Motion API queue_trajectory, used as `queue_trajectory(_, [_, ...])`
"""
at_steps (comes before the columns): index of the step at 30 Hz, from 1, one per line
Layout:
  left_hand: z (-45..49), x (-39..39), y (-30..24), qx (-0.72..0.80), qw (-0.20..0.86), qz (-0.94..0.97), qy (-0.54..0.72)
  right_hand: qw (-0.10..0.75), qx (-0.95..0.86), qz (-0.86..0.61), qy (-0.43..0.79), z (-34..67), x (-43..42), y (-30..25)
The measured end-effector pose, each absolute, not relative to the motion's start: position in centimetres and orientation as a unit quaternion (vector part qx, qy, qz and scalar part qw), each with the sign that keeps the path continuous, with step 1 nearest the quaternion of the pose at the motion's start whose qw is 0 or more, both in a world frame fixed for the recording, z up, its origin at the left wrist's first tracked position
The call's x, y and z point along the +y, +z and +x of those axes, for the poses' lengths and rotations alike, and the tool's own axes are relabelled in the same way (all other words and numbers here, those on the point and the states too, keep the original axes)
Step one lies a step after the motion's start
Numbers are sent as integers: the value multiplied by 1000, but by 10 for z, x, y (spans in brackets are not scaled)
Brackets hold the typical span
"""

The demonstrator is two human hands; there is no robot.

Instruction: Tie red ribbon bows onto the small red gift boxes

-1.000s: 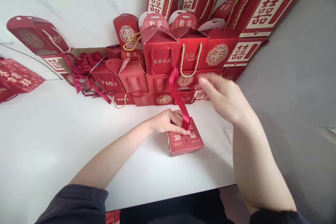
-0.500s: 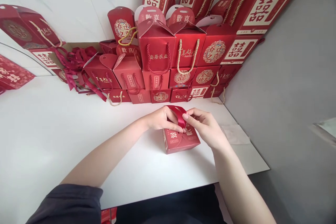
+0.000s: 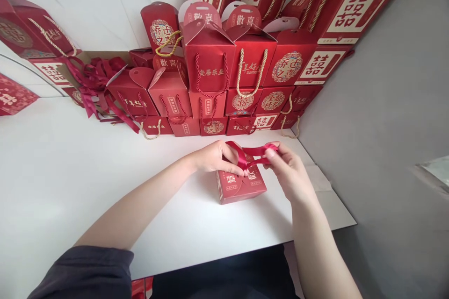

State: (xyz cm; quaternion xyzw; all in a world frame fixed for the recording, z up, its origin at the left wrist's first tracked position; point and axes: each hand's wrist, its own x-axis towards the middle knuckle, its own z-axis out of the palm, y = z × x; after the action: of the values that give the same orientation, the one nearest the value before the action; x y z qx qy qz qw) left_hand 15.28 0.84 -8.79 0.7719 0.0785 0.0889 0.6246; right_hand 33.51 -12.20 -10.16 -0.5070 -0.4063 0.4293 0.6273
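A small red gift box [image 3: 242, 189] with pale printed characters stands on the white table in front of me. Over its top runs a shiny dark red ribbon [image 3: 259, 150]. My left hand [image 3: 224, 159] pinches the ribbon close to the box top, thumb and fingers together. To the right of the box, my right hand [image 3: 286, 166] is closed on the ribbon, drawing a loop out sideways. Fingers and ribbon hide part of the box's top.
Stacked red gift boxes [image 3: 210, 60] with rope handles line the wall behind. A carton at the left holds a heap of red ribbons [image 3: 100, 79]. A grey wall [image 3: 386, 103] bounds the right side. White sheets [image 3: 317, 177] lie on the table's right.
My right hand has moved right, away from the box, pulling a loop of ribbon out with it. My left hand stays pinched at the box top.
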Motion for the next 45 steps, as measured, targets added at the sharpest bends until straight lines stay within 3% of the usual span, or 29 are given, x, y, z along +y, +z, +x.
queue_trajectory(6, [153,9,-89,81,599,790,103,668,-363,-516,394,336,-122,-98])
queue_trajectory(11, [152,10,-88,88,589,798,92,603,-376,-602,364,347,-132,-72])
queue_trajectory(16, [153,9,-86,87,592,796,93,552,-430,-679,225,333,-144,-43])
queue_trajectory(20, [154,10,-86,79,588,799,98,561,-495,-649,138,315,-157,-21])
queue_trajectory(22, [154,11,-88,80,586,800,98,543,-627,-515,216,312,-166,-13])
queue_trajectory(25, [153,12,-91,86,586,799,104,452,-775,-274,347,320,-182,-12])
queue_trajectory(27, [153,12,-92,86,584,800,106,432,-787,-220,381,331,-189,-19])
queue_trajectory(31, [154,13,-94,83,577,806,101,519,-683,-240,454,357,-185,-46])
queue_trajectory(33, [154,12,-93,85,574,808,102,567,-659,-165,465,366,-170,-63])
queue_trajectory(36, [154,11,-91,87,569,810,112,607,-583,-353,408,366,-146,-83])
queue_trajectory(38, [153,10,-89,80,570,810,115,512,-616,-486,350,359,-137,-89])
queue_trajectory(41, [153,10,-87,65,578,806,109,398,-708,-506,291,347,-139,-87])
queue_trajectory(45, [153,10,-87,59,575,809,105,351,-742,-534,202,333,-152,-83])
